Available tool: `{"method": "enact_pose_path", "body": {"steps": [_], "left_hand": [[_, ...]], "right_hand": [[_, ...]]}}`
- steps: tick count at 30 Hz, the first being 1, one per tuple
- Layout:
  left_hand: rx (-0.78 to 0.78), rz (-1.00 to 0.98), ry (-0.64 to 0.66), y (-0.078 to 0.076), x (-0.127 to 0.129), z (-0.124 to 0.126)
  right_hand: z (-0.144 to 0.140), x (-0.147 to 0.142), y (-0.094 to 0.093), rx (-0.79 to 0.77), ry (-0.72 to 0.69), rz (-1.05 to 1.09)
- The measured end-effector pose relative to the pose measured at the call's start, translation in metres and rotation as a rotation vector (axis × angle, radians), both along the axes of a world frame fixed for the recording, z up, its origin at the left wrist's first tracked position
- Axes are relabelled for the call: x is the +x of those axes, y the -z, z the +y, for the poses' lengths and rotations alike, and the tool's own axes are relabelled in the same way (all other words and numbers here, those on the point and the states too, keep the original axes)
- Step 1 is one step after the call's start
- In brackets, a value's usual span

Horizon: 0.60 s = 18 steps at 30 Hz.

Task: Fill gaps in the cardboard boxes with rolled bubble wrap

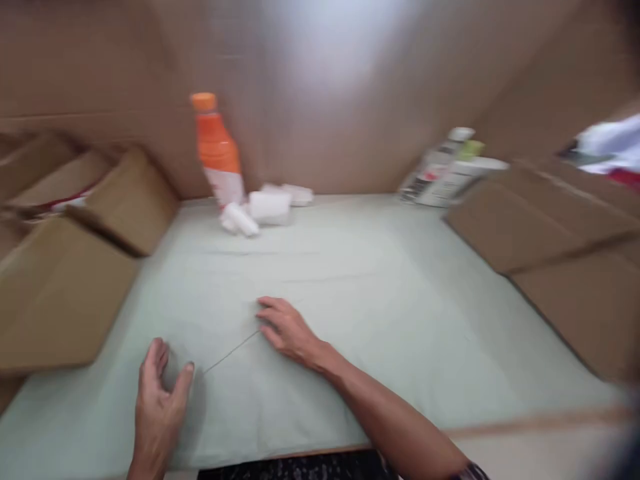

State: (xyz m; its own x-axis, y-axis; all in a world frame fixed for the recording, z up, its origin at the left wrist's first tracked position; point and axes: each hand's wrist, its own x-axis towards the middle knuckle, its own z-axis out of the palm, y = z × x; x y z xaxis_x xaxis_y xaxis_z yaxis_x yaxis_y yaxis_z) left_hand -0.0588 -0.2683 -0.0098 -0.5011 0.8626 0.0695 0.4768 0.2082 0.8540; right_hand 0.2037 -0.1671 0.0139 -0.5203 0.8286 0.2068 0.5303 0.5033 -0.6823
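My left hand (160, 403) is held over the pale green cloth (400, 320) at the lower left, thumb and fingers apart with nothing between them. Further right, my right hand (287, 328) is low at the cloth, its fingers spread and pointing left. A thin dark line (231, 353), like a thread or wire, runs slantwise between the two hands. One end is close to my right thumb; whether the thumb touches it I cannot tell. The other end stops short of my left thumb.
An orange-capped bottle (219, 153) leans at the back wall, with white rolls (270, 207) beside it. Tubes or bottles (445, 173) lean at the back right. Open cardboard boxes stand at left (65, 293) and right (560, 247). The view is blurred.
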Motion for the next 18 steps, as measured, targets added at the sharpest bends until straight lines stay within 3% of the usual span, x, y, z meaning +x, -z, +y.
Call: {"method": "enact_pose_path", "body": {"steps": [2,4,7,10,12,16,18], "left_hand": [[0.017,0.260,0.340,0.010,0.025,0.002],[0.154,0.464,0.654,0.019,0.053,0.010],[0.336,0.620,0.931,0.024,0.099,0.019],[0.395,0.690,1.048,0.019,0.140,0.019],[0.398,0.723,1.073,0.013,0.159,0.018],[0.396,0.764,1.068,0.003,0.178,0.016],[0.390,0.771,1.059,-0.001,0.180,0.015]], "right_hand": [[-0.003,0.005,-0.010,0.009,-0.017,-0.055],[-0.006,0.018,-0.020,0.039,-0.116,-0.154],[-0.018,0.058,-0.038,0.118,-0.084,-0.257],[-0.038,0.132,-0.064,0.250,0.246,-0.318],[-0.050,0.197,-0.088,0.374,0.601,-0.426],[-0.064,0.339,-0.141,0.472,1.066,-0.455],[-0.066,0.406,-0.160,0.460,1.380,-0.609]]}}
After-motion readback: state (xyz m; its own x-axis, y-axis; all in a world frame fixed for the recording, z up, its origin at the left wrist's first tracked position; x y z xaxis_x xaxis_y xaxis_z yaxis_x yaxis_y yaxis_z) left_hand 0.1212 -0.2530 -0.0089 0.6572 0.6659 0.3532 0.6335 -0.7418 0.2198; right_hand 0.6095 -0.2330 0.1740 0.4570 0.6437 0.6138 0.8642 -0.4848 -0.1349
